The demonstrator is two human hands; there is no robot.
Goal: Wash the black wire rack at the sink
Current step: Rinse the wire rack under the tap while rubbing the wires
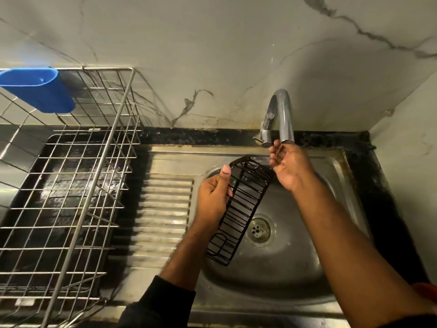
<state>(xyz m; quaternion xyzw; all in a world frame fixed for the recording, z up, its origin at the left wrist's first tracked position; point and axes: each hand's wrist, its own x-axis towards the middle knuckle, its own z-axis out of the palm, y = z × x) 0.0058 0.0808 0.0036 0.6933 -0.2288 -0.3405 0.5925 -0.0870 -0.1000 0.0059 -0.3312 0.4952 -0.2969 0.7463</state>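
Head view, steel sink (pixel 335 185) set in black counter under veined marble wall, black wire rack (pixel 238 209) over its basin, left hand (pixel 212 195) fingers closed on rack's edge, right hand (pixel 290 166) loosely curled, half open, empty, below faucet (pixel 282 114), ribbed drainboard (pixel 163 209) and steel dish rack (pixel 71 185) left of sink.

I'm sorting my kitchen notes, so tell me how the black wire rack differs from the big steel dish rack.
The black wire rack is small, dark and narrow, held over the sink by the left hand; the steel dish rack is large, shiny and stands on the counter, carrying a blue holder. Both are open wire grids.
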